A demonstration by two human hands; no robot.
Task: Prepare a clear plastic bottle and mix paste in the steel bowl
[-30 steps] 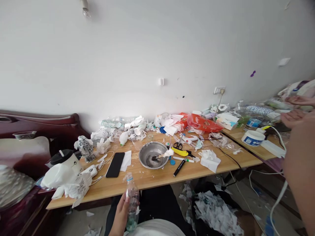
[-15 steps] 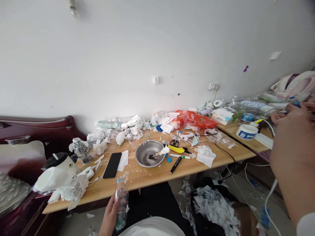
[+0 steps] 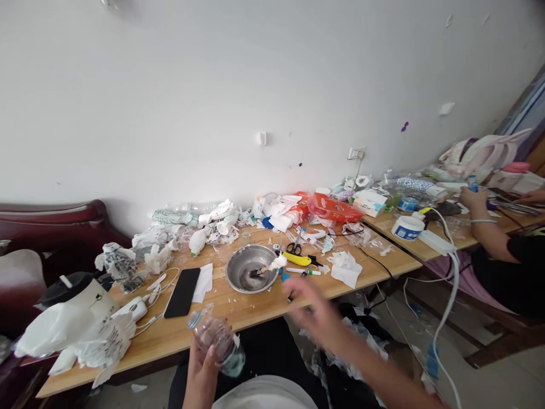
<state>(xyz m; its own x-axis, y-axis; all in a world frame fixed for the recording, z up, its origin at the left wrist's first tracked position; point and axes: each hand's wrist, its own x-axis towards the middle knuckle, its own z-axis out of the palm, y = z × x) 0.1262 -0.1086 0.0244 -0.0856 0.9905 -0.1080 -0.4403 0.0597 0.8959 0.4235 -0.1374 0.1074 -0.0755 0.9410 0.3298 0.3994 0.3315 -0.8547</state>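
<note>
In my left hand [image 3: 202, 366] is a clear plastic bottle [image 3: 219, 343], tilted with its neck to the upper left, just in front of the table edge. My fingers are wrapped round its body. My right hand [image 3: 313, 309] is over the table's front edge, smeared by motion, and I cannot tell if it holds anything. Behind its fingers a black marker is mostly covered. Close by are a metal bowl [image 3: 244, 255] with a brush [image 3: 266, 267] leaning inside, black-handled scissors [image 3: 294, 247], a yellow-handled tool [image 3: 298, 259] and a white marker [image 3: 304, 271].
A black phone [image 3: 182, 292] and a white kettle [image 3: 83, 295] stand left on the wooden table [image 3: 170, 346]. Crumpled paper and red packaging [image 3: 334, 208] line the wall. A white tub [image 3: 407, 228] and cables are to the right, where another person's hand [image 3: 473, 197] works.
My right hand has swung from the far right to the front of the table. The bottle in my left hand has tipped from upright to slanted. My view has shifted right.
</note>
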